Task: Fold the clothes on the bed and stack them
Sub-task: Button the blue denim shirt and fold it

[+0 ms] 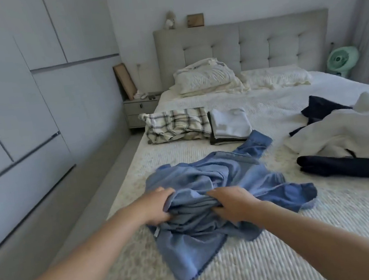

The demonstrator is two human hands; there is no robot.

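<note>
I see the wide bed (220, 265) with its ribbed cream cover filling most of the frame, its grey tufted headboard (259, 41) at upper centre. At the right edge lies a loose heap of white cloth (348, 131) with dark navy garments (348, 167) under and behind it, unfolded. In the lower centre, the crumpled light-blue denim shirt (219, 177) sprawls on the cover, one cuffed sleeve reaching up toward the frame's middle. Above it, left of centre, a folded cream-and-dark plaid garment (176, 125) sits just beside a small stack of folded pieces topped with white fabric (230, 124). Rumpled cream pillows (205, 77) rest against the headboard. A mint-green fan (343, 59) stands at the upper right, and a grey nightstand (141, 109) at the upper left of the bed. My left hand (156, 206) has its grip clenched on a bunched fold of the denim shirt; my right hand (232, 202) grasps the same bunch, close alongside.
</note>
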